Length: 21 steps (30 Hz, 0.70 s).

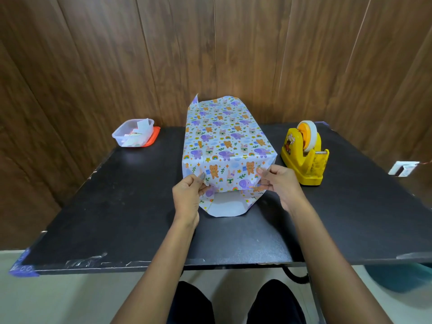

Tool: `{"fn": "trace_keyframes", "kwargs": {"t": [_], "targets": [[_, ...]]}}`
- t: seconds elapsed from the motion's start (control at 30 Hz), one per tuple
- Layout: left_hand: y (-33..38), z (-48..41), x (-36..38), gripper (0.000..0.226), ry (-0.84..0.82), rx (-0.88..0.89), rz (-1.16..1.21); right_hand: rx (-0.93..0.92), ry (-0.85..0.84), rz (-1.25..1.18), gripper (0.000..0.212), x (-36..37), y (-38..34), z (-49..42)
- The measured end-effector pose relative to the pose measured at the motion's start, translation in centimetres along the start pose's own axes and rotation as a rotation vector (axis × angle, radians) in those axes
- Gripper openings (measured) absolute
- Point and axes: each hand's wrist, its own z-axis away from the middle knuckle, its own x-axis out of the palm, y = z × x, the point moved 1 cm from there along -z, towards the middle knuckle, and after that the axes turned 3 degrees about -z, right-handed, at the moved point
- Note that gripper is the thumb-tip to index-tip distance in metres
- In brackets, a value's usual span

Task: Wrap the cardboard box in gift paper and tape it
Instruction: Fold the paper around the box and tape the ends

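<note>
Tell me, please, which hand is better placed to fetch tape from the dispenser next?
Probably the right hand: the yellow dispenser stands just beyond it on that side, while the left hand would have to cross the wrapped box.

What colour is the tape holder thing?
The tape dispenser is yellow, with an orange hub; the head view shows it.

A clear plastic tub (133, 133) of paper scraps sits at the bench's (117, 206) far-left corner. Its orange lid (154, 136) lies under it.
</note>
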Motion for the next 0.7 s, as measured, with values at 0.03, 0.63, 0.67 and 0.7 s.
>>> {"fn": "trace_keyframes", "kwargs": {"t": [0.03, 0.63, 0.67, 0.7], "targets": [[-0.1, -0.1, 0.1, 0.029, 0.018, 0.005, -0.024, -0.008, 0.009, 0.015, 0.012, 0.0, 0.0, 0.0], [0.4, -0.3, 1.0, 0.024, 0.261, 0.058, -0.562, -0.017, 0.124, 0.176, 0.014, 0.7, 0.5, -0.5], [0.8, 0.1, 1.1, 0.021, 0.294, 0.093, -0.639, -0.018, 0.126, 0.183, 0.013, 0.7, 0.5, -0.6], [1.3, 0.5, 1.1, 0.021, 0.337, 0.138, -0.719, -0.016, 0.129, 0.189, 0.013, 0.7, 0.5, -0.6]]}}
